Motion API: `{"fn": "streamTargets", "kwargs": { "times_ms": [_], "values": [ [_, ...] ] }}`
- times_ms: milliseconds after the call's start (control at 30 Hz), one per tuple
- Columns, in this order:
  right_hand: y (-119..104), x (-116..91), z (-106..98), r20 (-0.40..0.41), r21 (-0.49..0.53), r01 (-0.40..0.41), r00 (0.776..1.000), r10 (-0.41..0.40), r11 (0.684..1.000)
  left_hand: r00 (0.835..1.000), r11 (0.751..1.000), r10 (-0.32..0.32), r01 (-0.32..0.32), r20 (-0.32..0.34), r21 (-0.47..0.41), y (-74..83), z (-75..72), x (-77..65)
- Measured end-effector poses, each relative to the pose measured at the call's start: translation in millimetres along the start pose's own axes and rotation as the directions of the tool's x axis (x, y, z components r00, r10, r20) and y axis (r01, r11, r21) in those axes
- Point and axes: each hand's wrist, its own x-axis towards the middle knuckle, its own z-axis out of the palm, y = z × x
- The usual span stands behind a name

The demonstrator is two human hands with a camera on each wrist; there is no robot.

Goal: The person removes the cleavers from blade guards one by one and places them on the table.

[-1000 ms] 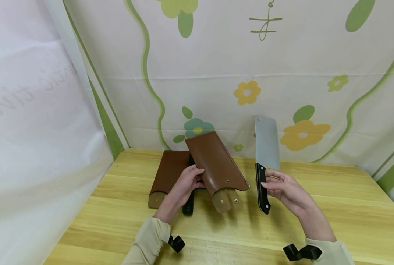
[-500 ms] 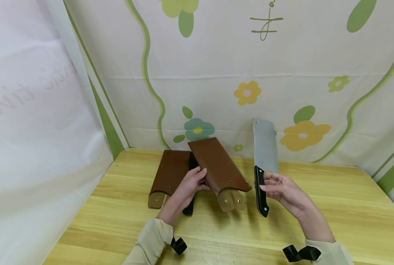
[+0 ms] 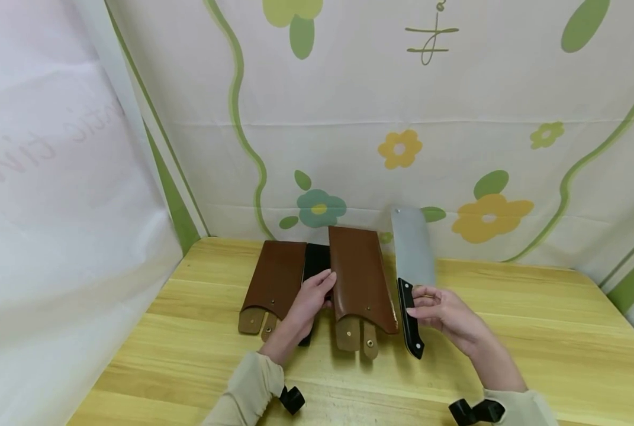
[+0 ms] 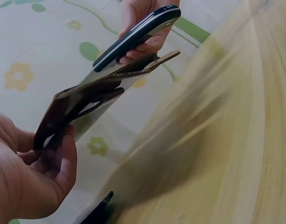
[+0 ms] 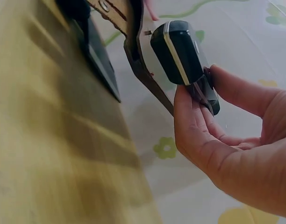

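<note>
My left hand (image 3: 310,300) pinches the left edge of a brown leather knife sheath (image 3: 358,269), held above the table with its snap-tab end toward me. To its right, my right hand (image 3: 447,313) grips a cleaver by its black riveted handle (image 3: 411,319). The broad steel blade (image 3: 414,245) points up and away, apart from the sheath in the head view. Thumb and fingers pinch the handle (image 5: 178,51) in the right wrist view. In the left wrist view the sheath (image 4: 82,102) is seen nearly edge-on, with the cleaver handle (image 4: 133,37) beyond it.
A second brown sheath (image 3: 276,272) lies on the wooden table (image 3: 189,343) at left. Next to it is a flat black object (image 3: 317,257), partly hidden by my left hand and the held sheath; its kind cannot be told. A flower-printed cloth (image 3: 317,89) hangs behind the table.
The held sheath has swung from a slant to nearly straight and come lower. The cleaver has moved left and down, nearer to the sheath. More of the black object shows.
</note>
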Motion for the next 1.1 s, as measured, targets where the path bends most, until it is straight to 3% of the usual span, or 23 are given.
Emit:
{"fn": "streamTargets", "kwargs": {
  "times_ms": [300,833,1100],
  "values": [
    [9.0,-1.5,7.1,-0.028,-0.087,-0.057,0.998,0.054,0.995,0.999,1.0,0.013,-0.013,-0.03,0.0,-3.7,1.4,2.2],
    [21.0,1.1,5.1,-0.015,-0.138,-0.099,0.995,0.098,0.986,0.999,0.999,0.032,-0.031,-0.034,0.029,-13.3,7.8,5.8],
    [29.7,2.9,-5.0,0.053,-0.071,-0.103,0.993,0.107,0.992,0.988,0.978,0.126,-0.107,-0.095,0.181,-19.6,15.5,6.8]
  ]
}}
